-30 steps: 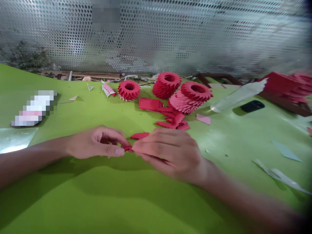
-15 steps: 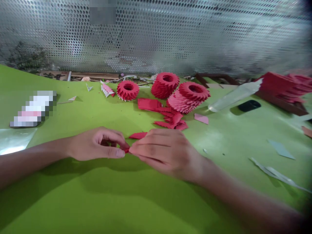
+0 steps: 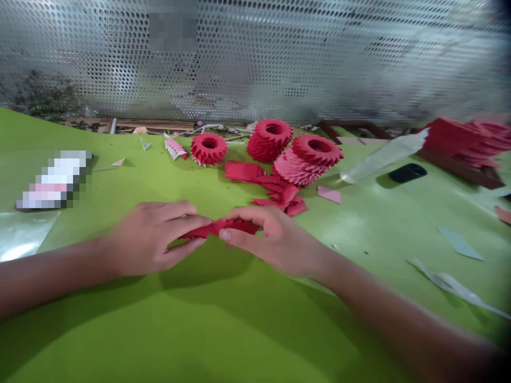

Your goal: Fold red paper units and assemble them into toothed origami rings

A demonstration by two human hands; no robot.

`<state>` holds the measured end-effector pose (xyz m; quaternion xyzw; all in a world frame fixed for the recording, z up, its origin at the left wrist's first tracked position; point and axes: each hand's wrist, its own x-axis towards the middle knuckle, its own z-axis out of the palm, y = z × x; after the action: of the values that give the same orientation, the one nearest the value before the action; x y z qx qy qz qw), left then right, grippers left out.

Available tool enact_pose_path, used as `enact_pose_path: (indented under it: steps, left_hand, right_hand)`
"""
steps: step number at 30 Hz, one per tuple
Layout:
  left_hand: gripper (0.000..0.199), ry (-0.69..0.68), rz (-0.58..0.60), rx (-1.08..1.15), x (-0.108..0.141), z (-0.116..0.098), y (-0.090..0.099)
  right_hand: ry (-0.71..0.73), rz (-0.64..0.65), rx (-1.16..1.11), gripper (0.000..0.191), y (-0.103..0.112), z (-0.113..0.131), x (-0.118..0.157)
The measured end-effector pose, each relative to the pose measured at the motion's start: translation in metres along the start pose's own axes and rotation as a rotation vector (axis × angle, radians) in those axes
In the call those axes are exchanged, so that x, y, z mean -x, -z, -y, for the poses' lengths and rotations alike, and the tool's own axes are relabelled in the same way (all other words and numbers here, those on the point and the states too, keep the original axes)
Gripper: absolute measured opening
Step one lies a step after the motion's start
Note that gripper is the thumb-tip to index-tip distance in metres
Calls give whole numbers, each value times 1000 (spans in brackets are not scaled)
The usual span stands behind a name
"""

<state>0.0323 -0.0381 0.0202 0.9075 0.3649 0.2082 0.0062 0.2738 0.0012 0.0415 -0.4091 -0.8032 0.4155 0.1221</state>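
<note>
Between my two hands, just above the green table, is a red folded-paper strip [image 3: 215, 227] with a jagged edge. My left hand [image 3: 159, 234] pinches its left part between thumb and fingers. My right hand [image 3: 271, 234] grips the right part, its thumb in front. Fingers cover portions of both ends. Close behind lies a heap of red folded paper pieces [image 3: 281, 196], beside a stack of flat red papers [image 3: 243, 171]. Beyond stand a small red paper ring [image 3: 208, 149], a taller red ring stack [image 3: 270, 140] and a pink-and-red ring stack [image 3: 309, 158].
A clear glue bottle [image 3: 383, 157] and its black cap [image 3: 408, 173] lie at the right, near a brown tray [image 3: 465, 167] of red paper pieces. A pixelated object [image 3: 56, 178] is on the left. Paper scraps lie about; a perforated metal panel [image 3: 255, 64] rises behind.
My hands have turned over and shifted their grip. A longer stretch of the red paper strip now shows between them; before, only a small red bit was visible at the fingertips.
</note>
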Motion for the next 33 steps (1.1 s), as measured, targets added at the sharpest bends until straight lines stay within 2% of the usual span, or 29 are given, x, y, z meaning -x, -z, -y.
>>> enact_pose_path:
  steps: [4, 10, 16, 20, 22, 24, 27, 29, 33]
  left_hand:
    - [30, -75, -13, -165, 2, 0, -3]
    - [29, -180, -1, -218, -1, -6, -2]
    - [28, -138, 11, -193, 1, -6, -5]
    - [33, -29, 82, -125, 0, -8, -5]
    - [35, 61, 152, -56, -2, -8, -4]
    - [33, 181, 228, 74, -4, -6, -2]
    - [32, 371, 326, 373, -9, 4, 0]
    - [39, 486, 377, 592, -11, 12, 2]
    - [42, 545, 388, 909, -12, 23, 5]
  right_hand:
    - [-60, 92, -109, 41, -1, -4, -4]
    - [-34, 177, -111, 38, -4, -5, -7]
    - [-51, 163, -114, 40, -9, -3, -9]
    - [-67, 159, -120, 40, -10, -1, -8]
    - [-57, 155, -110, 43, -7, -3, -8]
    - [-21, 98, -74, 48, -1, -8, -8]
    - [43, -114, 42, 53, 9, -18, -11]
    - [76, -216, 179, 49, 13, -24, -14]
    - [225, -240, 493, 38, 8, -28, -19]
